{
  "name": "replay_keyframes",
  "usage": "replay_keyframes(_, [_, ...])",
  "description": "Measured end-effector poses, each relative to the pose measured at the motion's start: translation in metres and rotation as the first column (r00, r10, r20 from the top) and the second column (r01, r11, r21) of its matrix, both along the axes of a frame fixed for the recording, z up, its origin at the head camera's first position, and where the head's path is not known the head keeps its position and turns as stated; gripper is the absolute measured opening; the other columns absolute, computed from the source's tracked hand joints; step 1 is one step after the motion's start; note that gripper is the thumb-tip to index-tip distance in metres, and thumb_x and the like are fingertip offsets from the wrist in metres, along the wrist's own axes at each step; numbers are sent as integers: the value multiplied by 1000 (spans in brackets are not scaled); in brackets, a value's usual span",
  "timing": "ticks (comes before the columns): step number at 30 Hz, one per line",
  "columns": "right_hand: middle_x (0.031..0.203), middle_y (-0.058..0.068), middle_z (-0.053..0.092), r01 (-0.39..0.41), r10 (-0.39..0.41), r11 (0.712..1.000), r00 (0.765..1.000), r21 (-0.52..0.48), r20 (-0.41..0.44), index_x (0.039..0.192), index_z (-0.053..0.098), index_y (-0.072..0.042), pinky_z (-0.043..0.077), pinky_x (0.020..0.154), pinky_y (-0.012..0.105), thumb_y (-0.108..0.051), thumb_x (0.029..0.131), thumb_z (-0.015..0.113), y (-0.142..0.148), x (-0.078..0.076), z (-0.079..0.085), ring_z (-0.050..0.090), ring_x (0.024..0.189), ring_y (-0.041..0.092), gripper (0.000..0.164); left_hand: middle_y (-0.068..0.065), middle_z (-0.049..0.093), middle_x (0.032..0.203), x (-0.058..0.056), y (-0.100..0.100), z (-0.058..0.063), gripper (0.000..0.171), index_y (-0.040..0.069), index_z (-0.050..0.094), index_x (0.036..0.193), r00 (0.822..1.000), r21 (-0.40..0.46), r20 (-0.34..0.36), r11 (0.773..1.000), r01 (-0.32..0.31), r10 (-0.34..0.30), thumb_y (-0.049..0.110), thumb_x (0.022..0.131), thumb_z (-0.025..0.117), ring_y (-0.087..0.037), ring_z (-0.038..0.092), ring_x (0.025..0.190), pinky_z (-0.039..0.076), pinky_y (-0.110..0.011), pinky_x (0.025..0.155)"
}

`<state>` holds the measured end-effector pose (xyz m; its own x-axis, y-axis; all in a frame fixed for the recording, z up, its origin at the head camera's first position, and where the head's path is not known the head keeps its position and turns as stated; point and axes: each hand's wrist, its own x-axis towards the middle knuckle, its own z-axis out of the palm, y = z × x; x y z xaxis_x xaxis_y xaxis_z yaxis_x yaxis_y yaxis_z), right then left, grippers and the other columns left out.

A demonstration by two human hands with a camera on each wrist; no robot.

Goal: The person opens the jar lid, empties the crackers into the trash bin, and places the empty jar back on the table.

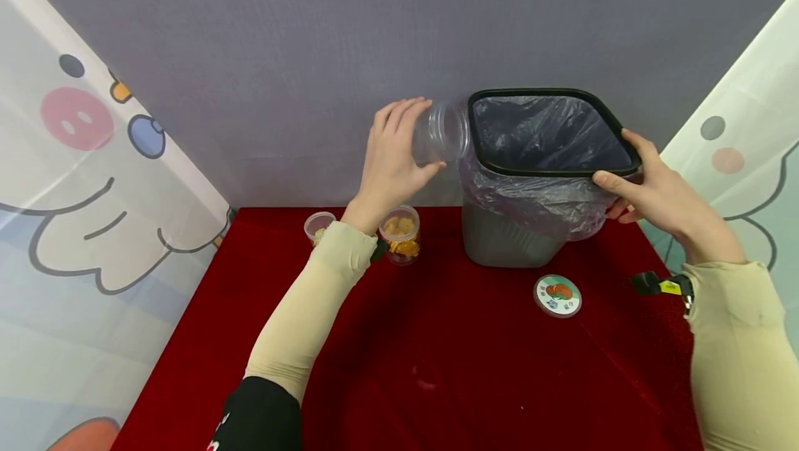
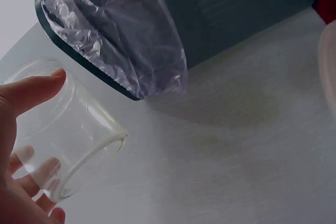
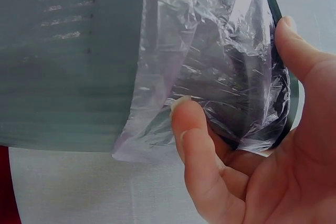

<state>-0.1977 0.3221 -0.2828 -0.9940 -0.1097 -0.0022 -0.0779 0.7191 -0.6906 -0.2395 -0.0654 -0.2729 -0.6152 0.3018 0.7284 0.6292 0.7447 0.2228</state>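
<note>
Here, left hand point(image 1: 392, 149) holds jar point(image 1: 444, 133) beside bin rim point(image 1: 543, 174).

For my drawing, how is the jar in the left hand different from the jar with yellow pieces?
The held jar looks empty; the table jar has yellow pieces inside. The held jar is tipped sideways; the table jar stands upright. The held jar is in the left hand; the table jar is on red cloth. Both are round and see-through.
</note>
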Motion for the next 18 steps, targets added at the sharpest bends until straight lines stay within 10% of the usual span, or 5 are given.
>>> replay_keyframes(18, [95, 26, 62, 2, -2, 1000, 1000, -2, 0, 159, -16, -21, 57, 56, 32, -46, 99, 57, 2, 0, 1, 67, 64, 27, 97, -6, 53, 138, 42, -10, -53, 91, 8, 46, 143, 975, 276, 181, 958, 76, -130, 35, 69, 91, -23, 47, 126, 39, -38, 105])
